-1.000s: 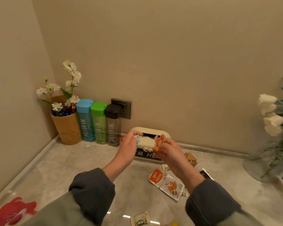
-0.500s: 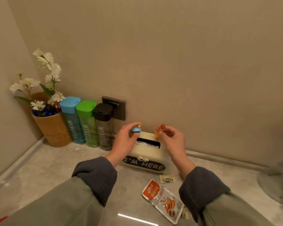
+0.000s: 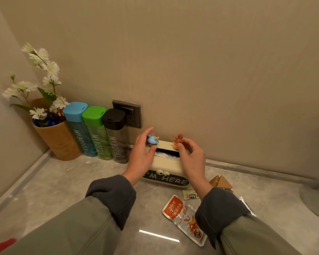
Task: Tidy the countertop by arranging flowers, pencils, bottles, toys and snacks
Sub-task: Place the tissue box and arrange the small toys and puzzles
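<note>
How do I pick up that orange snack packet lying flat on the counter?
Pinch the snack packet by its thin orange end, coming from above. It lies flat on the countertop, so fingers probably cannot wrap around it, and an edge is easier to lift. The orange end lies in the open, while the other end is beside the right sleeve.

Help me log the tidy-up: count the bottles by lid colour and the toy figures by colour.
Blue-lidded bottle: 1
Green-lidded bottle: 1
Black-lidded bottle: 1
Blue toy: 1
Orange toy: 1
Total: 5
</note>
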`<state>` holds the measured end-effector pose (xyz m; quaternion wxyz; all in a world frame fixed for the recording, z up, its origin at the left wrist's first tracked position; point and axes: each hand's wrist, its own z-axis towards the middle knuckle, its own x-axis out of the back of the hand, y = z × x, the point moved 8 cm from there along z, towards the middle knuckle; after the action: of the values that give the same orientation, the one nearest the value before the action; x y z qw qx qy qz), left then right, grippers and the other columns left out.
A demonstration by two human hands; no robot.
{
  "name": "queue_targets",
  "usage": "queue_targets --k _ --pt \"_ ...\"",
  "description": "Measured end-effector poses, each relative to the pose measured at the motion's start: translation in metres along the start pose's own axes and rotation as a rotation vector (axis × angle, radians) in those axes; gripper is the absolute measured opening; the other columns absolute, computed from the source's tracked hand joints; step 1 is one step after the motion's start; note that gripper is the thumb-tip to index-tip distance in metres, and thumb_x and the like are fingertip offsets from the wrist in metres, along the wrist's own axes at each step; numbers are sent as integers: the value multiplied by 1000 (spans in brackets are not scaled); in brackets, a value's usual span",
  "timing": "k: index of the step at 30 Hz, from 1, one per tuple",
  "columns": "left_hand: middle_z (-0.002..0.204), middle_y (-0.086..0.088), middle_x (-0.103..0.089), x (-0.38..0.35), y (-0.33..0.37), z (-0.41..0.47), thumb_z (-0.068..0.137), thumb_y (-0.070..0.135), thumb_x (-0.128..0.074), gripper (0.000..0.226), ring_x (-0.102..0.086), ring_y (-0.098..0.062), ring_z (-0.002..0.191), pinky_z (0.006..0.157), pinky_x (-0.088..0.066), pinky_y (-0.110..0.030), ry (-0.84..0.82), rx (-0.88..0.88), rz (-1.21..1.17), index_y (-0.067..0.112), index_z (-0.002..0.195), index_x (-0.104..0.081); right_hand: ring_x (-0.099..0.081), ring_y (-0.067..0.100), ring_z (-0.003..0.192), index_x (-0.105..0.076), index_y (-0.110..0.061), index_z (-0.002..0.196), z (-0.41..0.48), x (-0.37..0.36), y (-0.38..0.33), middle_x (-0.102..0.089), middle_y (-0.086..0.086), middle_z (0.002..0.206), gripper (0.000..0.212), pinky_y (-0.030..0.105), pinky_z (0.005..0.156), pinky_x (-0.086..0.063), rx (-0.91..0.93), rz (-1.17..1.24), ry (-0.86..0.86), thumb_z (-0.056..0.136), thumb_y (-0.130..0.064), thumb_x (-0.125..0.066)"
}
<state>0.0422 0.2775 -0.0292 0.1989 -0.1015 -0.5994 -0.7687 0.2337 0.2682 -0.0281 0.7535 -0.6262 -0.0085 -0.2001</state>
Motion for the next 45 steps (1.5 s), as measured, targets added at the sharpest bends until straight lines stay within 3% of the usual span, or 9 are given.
queue_targets --k 4,9,17,22,27,30,36,41,45 --pt "129 9 -54 -3 -7 0 90 7 -60 66 -50 -2 122 103 -39 -24 -5 38 -46 46 136 -34 -56 -15 94 -66 -34 107 0 0 4 -62 -27 94 16 15 84 -45 -2 -22 2 92 -27 -64" --pt "127 12 -55 -1 -9 1 89 8 -62 67 -50 0 120 102 -40 -24 10 39 -61 49 134 -33 -59 -3 99 -66 -29 113 0 -2 5 -66 -16 103 20 21 89 -47 5 -20 2 93 -27 -62" --pt "123 15 -54 -2 -13 3 88 13 -65 68 -51 2 117 97 -41 -19 20 65 -81 45 138 -33 -58 -4 98 -62 -34 111 1 -1 5 -63 -20 101 20 18 88 -45 10 -27 10 93 -26 -62" --pt "123 14 -55 -2 -14 3 86 10 -67 72 -52 2 118 99 -40 -20 22 75 -109 45 139 -32 -59 3 104 -65 -27 115 1 -2 6 -66 -12 108 22 23 92 -47 1 -29 5 94 -26 -62" --pt "119 23 -52 -2 -16 3 86 12 -67 74 -50 8 115 92 -38 -13 25 82 -101 46 140 -29 -56 -6 98 -63 -30 115 0 -1 4 -61 -20 103 22 14 87 -43 -1 -42 7 94 -28 -61" --pt "124 17 -53 -2 -16 3 86 13 -67 74 -51 4 118 95 -38 -16 27 81 -100 47 139 -28 -54 -11 96 -60 -34 113 -1 0 4 -58 -25 98 18 13 82 -41 -10 -38 6 96 -28 -57" --pt "117 29 -51 -2 -21 4 86 15 -68 74 -48 14 114 88 -35 -7 32 99 -92 42 142 -27 -53 4 112 -58 -24 129 -3 2 3 -59 -11 120 39 21 96 -41 -36 -4 -14 99 -9 -39" --pt "121 25 -48 -2 -21 3 85 20 -70 79 -46 10 116 88 -33 -5 14 123 -87 37 145 -22 -48 6 123 -49 -23 139 -9 2 3 -54 -5 136 48 29 107 -40 -50 19 -61 96 -5 -38" --pt "127 21 -43 -2 -16 0 83 30 -72 86 -42 2 124 95 -35 -16 -37 121 -73 38 146 -15 -44 8 129 -41 -24 145 -19 2 0 -48 -4 144 53 33 111 -37 -67 -3 -113 95 -7 -42"
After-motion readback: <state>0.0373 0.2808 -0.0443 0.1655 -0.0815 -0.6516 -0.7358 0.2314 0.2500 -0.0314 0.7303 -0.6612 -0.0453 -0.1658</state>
